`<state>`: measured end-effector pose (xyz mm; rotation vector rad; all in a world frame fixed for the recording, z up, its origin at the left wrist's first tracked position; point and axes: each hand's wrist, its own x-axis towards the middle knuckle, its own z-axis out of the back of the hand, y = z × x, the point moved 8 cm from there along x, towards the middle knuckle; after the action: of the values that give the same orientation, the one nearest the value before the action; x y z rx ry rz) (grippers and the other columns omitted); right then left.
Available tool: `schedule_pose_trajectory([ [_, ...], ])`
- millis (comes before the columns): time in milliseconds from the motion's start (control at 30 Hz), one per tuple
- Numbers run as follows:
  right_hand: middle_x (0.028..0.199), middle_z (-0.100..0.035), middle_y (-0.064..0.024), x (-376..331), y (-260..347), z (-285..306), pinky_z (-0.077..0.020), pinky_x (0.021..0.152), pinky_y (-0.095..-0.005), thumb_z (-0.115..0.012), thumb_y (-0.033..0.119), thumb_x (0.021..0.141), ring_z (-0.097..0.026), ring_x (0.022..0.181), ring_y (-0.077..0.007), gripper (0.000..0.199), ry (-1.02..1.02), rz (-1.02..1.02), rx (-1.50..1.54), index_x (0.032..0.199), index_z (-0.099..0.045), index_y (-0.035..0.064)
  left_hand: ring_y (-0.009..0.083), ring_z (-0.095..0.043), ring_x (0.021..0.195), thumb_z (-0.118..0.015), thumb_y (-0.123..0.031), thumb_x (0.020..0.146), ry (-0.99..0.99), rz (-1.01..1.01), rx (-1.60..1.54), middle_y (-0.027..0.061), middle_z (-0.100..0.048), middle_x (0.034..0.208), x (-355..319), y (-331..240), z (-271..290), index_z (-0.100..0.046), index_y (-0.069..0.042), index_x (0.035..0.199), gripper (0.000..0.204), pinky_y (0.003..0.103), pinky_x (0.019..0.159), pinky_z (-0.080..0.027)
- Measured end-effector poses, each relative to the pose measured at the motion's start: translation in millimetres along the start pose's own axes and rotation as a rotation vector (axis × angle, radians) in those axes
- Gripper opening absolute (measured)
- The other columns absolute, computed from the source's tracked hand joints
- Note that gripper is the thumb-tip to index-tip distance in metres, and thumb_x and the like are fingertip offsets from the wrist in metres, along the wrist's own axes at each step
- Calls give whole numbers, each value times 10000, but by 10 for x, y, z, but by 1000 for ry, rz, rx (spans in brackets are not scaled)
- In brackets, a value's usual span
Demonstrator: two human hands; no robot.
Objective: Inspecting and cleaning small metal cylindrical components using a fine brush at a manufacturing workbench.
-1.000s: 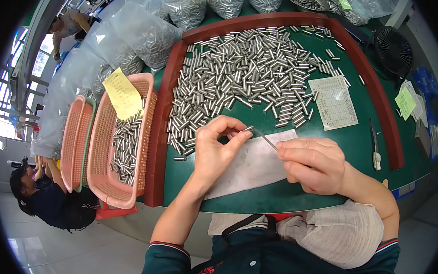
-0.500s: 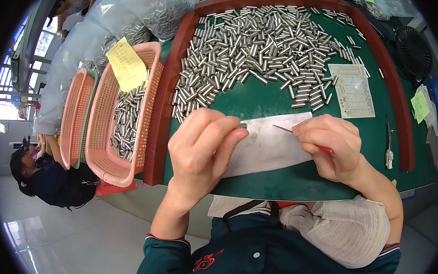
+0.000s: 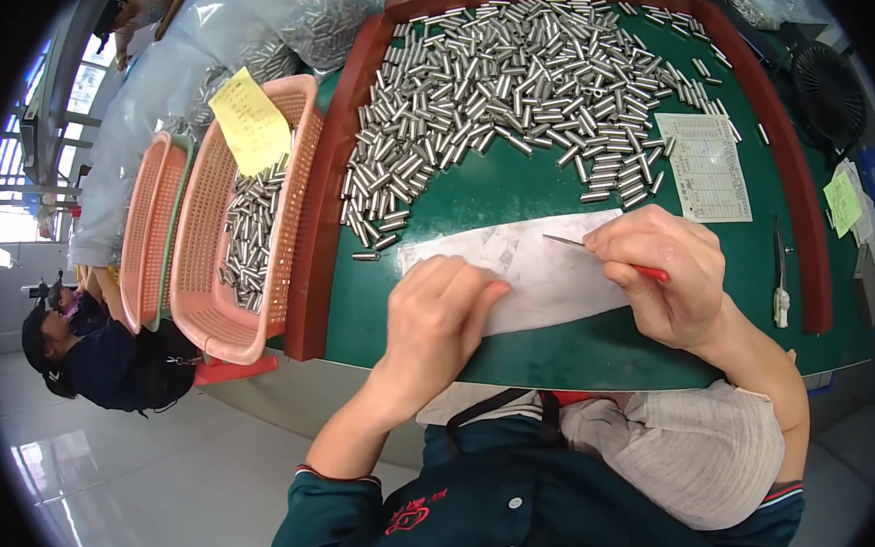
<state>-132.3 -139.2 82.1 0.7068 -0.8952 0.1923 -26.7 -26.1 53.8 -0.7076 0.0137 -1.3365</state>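
Green table [image 3: 508, 193], tool [image 3: 650, 273] between right fingertips [image 3: 605, 243].

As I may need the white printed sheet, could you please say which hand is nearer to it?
Right. The right hand is just on the near side of the white printed sheet; the left hand is farther away, toward the lower left.

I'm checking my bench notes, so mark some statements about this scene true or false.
The right hand holds a slim tool with a red end. True.
The left hand is inside a basket. False: the left hand is at the pale cloth.
Metal pins lie inside the red-brown frame. True.
The black fan stands left of the frame. False: the black fan is right of it.
A yellow note rests on the larger pink basket. True.
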Motion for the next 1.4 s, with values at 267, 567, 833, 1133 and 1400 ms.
schedule_pose_trajectory([
  [267,756,-624,-157,-41,-4,48,-478,552,-301,-580,-59,789,-604,639,-257,106,17,-26,79,882,-530,-55,99,-538,599,-599,-72,848,-265,773,-1337,73,-574,748,-1215,309,222,-570,27,890,112,214,532,-416],
  [567,800,-581,-216,-126,-66,-82,-498,591,-297,-435,149,945,-589,690,-258,198,106,-160,76,961,-460,-47,72,-313,587,-453,-231,947,-331,1127,-2226,-16,-378,678,-2175,585,-716,-526,-28,945,216,211,548,-288],
  [833,816,-570,-220,-174,-101,-79,-532,582,-337,-421,166,952,-575,676,-252,212,77,-153,94,978,-455,-41,86,-402,595,-529,-230,913,-306,1177,-2266,3,-487,675,-2296,627,-879,-569,-46,881,192,213,575,-352],
  [1133,817,-573,-221,-168,-110,-73,-530,586,-325,-435,170,947,-570,683,-242,207,85,-153,103,969,-462,-34,67,-335,597,-498,-268,927,-319,1218,-2271,-29,-385,671,-2337,621,-928,-539,-53,900,221,202,584,-331],
  [1400,813,-573,-216,-163,-101,-78,-535,559,-309,-439,167,945,-574,692,-243,204,83,-157,94,965,-464,-35,66,-335,599,-508,-263,922,-327,1252,-2285,-28,-383,668,-2331,603,-922,-527,-55,884,213,201,587,-337],
])
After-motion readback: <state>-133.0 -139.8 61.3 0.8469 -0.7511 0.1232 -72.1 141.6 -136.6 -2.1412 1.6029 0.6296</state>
